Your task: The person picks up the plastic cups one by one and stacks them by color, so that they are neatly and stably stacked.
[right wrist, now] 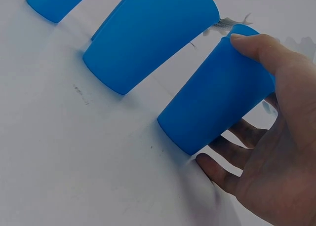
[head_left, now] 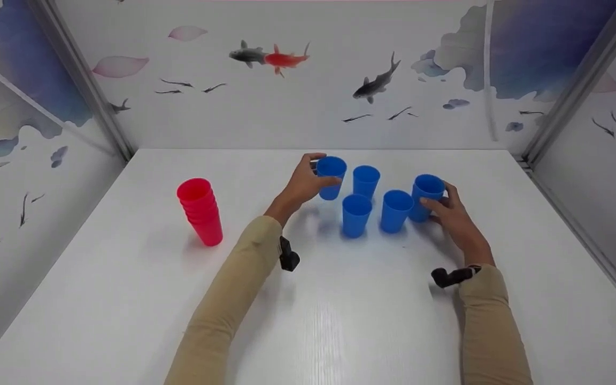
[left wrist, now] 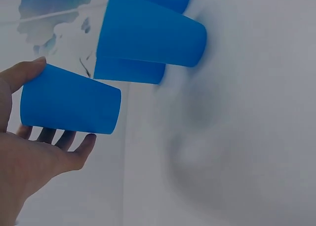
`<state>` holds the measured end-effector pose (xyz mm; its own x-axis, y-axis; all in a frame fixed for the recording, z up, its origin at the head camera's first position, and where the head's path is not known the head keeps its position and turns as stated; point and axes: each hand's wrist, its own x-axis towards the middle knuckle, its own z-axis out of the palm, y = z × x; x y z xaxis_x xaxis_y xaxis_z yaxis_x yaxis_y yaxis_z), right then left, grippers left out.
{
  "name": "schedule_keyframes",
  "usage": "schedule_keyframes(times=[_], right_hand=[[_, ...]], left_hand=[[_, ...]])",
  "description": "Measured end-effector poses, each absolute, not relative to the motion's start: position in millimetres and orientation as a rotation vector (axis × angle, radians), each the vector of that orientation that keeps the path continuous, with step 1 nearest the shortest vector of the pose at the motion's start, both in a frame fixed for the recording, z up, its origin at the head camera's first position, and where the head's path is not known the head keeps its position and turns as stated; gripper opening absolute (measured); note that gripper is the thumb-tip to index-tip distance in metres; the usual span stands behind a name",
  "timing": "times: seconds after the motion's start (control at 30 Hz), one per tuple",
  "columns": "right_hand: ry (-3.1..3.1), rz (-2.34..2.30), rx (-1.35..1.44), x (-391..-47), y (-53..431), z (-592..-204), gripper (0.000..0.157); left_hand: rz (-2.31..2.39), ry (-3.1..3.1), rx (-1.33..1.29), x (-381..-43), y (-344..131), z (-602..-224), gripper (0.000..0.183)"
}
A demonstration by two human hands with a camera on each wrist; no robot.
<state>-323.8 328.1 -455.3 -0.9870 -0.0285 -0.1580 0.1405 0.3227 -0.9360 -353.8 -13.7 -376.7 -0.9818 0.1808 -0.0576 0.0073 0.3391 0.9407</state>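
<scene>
My left hand (head_left: 303,181) grips a blue cup (left wrist: 71,100) between thumb and fingers, its mouth up, held above the tabletop in the left wrist view. At the right end of the blue group, my right hand (head_left: 455,219) has its thumb and fingers around another blue cup (right wrist: 217,93), which is upright with its base close to the table. Between the hands stand three more blue cups: one at the back (head_left: 366,182), one at front left (head_left: 356,216) and one at front right (head_left: 396,212), the last beside the right hand's cup.
A stack of nested red cups (head_left: 201,211) stands on the left of the white table (head_left: 340,321). Panels printed with fish and petals (head_left: 297,117) wall in the back and both sides. Each wrist wears a small black camera (head_left: 288,255).
</scene>
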Motion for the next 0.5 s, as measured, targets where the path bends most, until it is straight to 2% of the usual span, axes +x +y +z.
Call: schedule_keyframes(times=[0.5], right_hand=[[2.447, -1.741, 0.077, -322, 328, -455, 0.104]], left_hand=[[1.782, 2.423, 0.284, -348, 26, -332, 0.074]])
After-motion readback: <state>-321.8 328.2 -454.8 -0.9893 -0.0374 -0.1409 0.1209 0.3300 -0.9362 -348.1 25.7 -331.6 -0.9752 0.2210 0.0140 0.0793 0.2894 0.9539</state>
